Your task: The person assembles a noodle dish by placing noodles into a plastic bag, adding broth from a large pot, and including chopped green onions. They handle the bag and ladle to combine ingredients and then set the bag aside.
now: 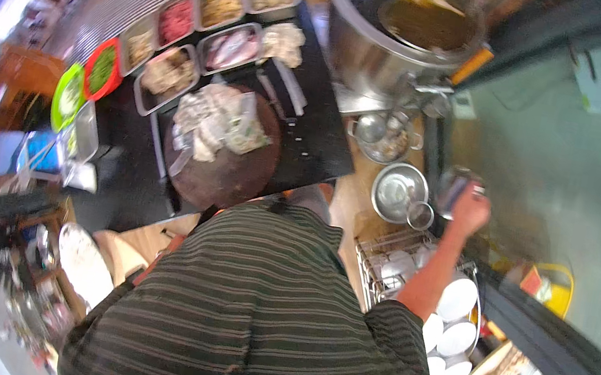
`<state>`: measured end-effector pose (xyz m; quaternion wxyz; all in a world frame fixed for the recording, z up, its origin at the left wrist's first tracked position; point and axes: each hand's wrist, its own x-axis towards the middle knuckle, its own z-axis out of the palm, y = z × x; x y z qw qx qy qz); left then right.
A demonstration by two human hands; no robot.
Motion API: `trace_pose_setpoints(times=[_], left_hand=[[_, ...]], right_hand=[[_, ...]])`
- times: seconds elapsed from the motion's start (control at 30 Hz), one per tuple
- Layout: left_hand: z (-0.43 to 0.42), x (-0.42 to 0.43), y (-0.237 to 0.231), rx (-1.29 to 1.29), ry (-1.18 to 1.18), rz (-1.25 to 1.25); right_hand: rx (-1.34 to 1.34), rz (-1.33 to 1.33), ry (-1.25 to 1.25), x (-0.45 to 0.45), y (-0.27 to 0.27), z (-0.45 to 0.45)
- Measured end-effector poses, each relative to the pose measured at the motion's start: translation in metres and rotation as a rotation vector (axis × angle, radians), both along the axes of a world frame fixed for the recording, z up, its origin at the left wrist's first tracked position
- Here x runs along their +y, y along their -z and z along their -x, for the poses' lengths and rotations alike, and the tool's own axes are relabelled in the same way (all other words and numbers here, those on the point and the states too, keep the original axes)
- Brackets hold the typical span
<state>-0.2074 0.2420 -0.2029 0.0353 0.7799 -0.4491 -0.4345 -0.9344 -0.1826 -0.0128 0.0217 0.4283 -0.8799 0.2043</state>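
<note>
At the right, my right hand is closed on a dark, blurred object, perhaps a container, beside the glass wall. Just left of it a steel bowl rests on the wooden surface, with a small round strainer or ring at its edge. My left hand is out of view. Before me a round chopping board on the black counter carries a crumpled cloth and a plastic bag of food. A knife or cleaver lies beyond the board.
A large steel stockpot stands at the top. Steel trays of food, a red basket and a green basket line the counter. A wire rack with white bowls stands at lower right, below a small pot.
</note>
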Motion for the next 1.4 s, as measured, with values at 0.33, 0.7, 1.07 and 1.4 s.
trace_pose_setpoints(times=[0.33,0.7,1.07,1.4], left_hand=[[0.094,-0.221,-0.224,-0.223,-0.118,0.280],[0.140,-0.356,-0.261,-0.459,-0.095,0.826],[0.164,-0.387,-0.253,-0.526,-0.083,0.496],[0.199,-0.381,-0.255,-0.664,-0.263,0.478]], right_hand=[[0.073,-0.177,-0.226,0.008,-0.011,0.007],[-0.315,0.387,-0.231,-0.032,-0.127,-0.033],[-0.948,0.402,-0.673,-0.306,-0.145,-0.119],[-0.694,0.175,-0.211,-0.471,0.003,-0.127]])
